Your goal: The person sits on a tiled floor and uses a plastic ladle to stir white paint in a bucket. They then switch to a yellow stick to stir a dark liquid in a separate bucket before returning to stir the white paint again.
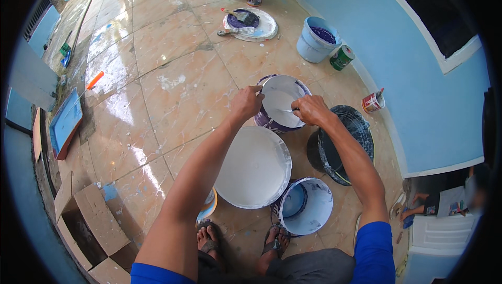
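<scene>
While the big white tub (pixel 289 167) sits up close on the floor (pixel 209 101), the purple-sided bucket (pixel 272 124) is just past it with white paint (pixel 276 100) inside. Left hand (pixel 247 103) has its grip pinched at the rim, and the right hand (pixel 312 110) has its grip closed round a thin tool (pixel 285 110) reaching in. I'd guess the bucket's heavy, fairly stiff and slippery where wet, so I'd take opposite sides of the rim, on dry spots
</scene>
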`<state>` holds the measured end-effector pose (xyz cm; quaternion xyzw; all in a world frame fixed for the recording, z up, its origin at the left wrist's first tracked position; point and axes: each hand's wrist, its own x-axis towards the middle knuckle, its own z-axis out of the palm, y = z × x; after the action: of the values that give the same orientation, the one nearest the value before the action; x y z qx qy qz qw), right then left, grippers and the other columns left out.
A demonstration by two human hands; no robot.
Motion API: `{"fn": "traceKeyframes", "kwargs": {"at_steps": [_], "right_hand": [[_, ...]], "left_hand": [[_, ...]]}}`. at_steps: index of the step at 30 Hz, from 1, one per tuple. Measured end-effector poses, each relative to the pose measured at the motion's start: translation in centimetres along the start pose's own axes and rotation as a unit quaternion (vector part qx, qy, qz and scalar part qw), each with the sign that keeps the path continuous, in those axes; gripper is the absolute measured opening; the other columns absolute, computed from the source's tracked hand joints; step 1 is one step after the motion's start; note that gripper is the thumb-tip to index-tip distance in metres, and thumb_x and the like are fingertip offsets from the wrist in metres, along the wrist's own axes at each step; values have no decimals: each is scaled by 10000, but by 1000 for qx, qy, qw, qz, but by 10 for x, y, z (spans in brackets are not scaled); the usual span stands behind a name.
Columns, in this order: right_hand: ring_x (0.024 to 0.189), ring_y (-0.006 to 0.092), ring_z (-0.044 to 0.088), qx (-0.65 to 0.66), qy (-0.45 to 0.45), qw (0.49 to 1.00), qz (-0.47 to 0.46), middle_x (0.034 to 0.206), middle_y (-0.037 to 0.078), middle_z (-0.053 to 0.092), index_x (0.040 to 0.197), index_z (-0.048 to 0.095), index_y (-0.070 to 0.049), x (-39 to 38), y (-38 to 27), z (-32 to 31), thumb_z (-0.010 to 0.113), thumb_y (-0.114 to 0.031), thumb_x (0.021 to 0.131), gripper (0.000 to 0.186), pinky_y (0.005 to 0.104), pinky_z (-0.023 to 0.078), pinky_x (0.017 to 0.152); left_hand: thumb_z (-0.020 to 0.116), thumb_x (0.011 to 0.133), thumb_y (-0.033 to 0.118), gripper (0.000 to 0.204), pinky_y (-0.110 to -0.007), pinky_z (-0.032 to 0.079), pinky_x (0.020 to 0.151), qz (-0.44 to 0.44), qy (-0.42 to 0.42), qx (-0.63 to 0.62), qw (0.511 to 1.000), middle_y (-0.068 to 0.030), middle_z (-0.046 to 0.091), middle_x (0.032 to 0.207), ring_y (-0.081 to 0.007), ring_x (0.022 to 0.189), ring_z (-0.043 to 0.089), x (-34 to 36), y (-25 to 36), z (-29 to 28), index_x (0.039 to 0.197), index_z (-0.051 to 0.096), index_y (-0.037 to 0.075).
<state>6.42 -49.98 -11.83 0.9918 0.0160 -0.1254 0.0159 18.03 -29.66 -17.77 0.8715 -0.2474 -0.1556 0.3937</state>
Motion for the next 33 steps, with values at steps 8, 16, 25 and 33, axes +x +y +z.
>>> {"fn": "traceKeyframes", "kwargs": {"at_steps": [8, 16, 25, 33], "right_hand": [[845, 366, 701, -53, 69, 996, 36, 820, 192, 708, 841, 730, -66, 6, 14, 11, 625, -119, 825, 119, 488, 541, 717], [844, 400, 688, 68, -17, 997, 38, 834, 224, 702, 851, 742, -22, -5, 21, 0, 599, -184, 780, 228, 466, 542, 769], [675, 164, 610, 430, -1, 896, 107, 696, 94, 662, 914, 755, 9, -24, 36, 28, 668, -219, 853, 251, 323, 467, 651], [621, 68, 473, 563, 70, 805, 174, 683, -13, 574, 932, 743, 38, -58, 34, 21, 649, -137, 926, 198, 252, 369, 580]], "left_hand": [[639, 885, 283, 428, -465, 510, 932, 1, 0, 1, 1000, -230, 714, 1061, -384, 1051, 672, 1, -1, 2, 1281, 673, 126], [646, 876, 278, 435, -456, 515, 919, 8, 6, -16, 1000, -229, 719, 1029, -379, 1022, 683, 3, -6, 4, 1279, 671, 116], [640, 884, 266, 429, -440, 529, 866, -4, 0, -21, 1000, -213, 732, 955, -340, 928, 715, 5, -6, 6, 1285, 668, 117], [642, 903, 284, 397, -467, 524, 896, -4, -6, -11, 1000, -224, 711, 1071, -387, 1026, 676, 3, -5, 4, 1282, 675, 169]]}}
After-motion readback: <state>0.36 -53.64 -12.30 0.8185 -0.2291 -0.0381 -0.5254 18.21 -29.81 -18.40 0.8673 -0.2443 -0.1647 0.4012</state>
